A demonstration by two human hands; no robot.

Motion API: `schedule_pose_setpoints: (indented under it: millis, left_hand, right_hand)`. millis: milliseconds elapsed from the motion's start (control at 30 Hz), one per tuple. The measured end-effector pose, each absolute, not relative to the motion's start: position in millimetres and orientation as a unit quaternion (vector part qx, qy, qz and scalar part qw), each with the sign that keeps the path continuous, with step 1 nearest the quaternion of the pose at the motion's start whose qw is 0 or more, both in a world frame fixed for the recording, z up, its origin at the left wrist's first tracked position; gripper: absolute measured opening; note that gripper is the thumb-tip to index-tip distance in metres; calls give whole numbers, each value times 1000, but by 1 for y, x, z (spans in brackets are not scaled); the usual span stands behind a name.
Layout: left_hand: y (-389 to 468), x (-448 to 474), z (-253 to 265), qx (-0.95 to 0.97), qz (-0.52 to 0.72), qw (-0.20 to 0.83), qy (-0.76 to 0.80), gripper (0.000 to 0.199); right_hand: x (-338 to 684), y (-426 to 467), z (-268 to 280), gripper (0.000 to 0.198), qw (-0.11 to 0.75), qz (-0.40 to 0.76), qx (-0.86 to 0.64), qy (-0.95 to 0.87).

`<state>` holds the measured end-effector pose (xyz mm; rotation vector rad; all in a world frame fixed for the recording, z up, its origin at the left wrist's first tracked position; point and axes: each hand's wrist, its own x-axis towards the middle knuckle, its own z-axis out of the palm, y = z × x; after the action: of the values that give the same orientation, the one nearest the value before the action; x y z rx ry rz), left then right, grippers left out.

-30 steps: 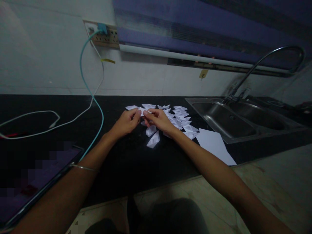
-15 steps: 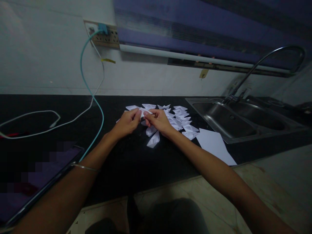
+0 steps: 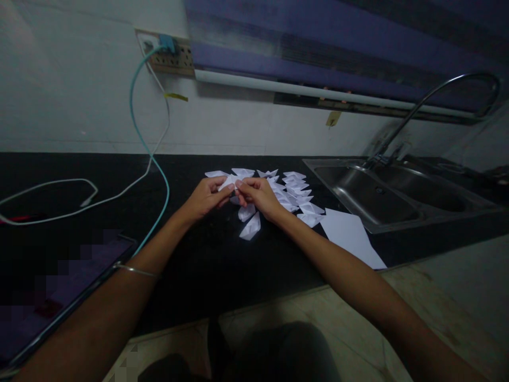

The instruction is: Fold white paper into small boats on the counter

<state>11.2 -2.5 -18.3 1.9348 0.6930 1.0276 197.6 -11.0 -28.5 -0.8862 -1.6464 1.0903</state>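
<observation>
Between my two hands is a small folded paper boat (image 3: 228, 183), white and partly covered by my fingers. My left hand (image 3: 204, 197) pinches its left side, thumb in front. On its right side the thumb and fingers of my right hand (image 3: 260, 196) are closed. Several more white paper boats (image 3: 295, 187) lie in rows on the black counter (image 3: 207, 270) behind and to the right of my hands. One separate paper boat (image 3: 250, 227) rests just below my right hand. A stack of plain white paper (image 3: 352, 237) lies by my right forearm.
A steel double sink (image 3: 369, 196) with a curved tap (image 3: 421, 106) is at the right. Teal and white cables (image 3: 167, 185) run from a wall socket (image 3: 170, 55) across the left counter. A tablet-like device (image 3: 79, 297) lies by my left forearm.
My left fingers have spread a little and shifted slightly left along the paper boat, so more of it shows. My right hand has barely moved.
</observation>
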Motion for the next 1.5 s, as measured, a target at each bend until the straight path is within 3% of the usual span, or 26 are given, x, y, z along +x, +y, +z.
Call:
schedule_pose_setpoints:
  millis: [533, 733, 900, 1067, 1200, 1267, 1333, 1500]
  left_hand:
    - [-3, 10, -16, 747, 417, 441, 273, 35]
    - [0, 6, -17, 757, 423, 421, 268, 40]
    - [-3, 5, -13, 759, 416, 415, 280, 44]
    - [-2, 8, -15, 728, 412, 460, 297, 48]
    - [0, 9, -18, 762, 432, 360, 320, 28]
    - [-2, 9, -19, 795, 415, 296, 329, 41]
    - [-3, 8, -20, 823, 386, 258, 328, 43]
    - [1, 7, -24, 812, 387, 302, 315, 33]
  right_hand:
    - [197, -18, -26, 49, 481, 456, -330, -673]
    - [200, -15, -28, 44, 439, 492, -346, -667]
    - [202, -14, -27, 55, 428, 469, -354, -687]
    - [204, -13, -26, 55, 434, 426, -342, -716]
    - [206, -13, -24, 54, 433, 385, -373, -725]
    - [207, -11, -23, 53, 441, 358, -404, -717]
    - [208, -10, -22, 51, 451, 345, -421, -707]
    - [205, -14, -17, 49, 441, 384, -393, -710]
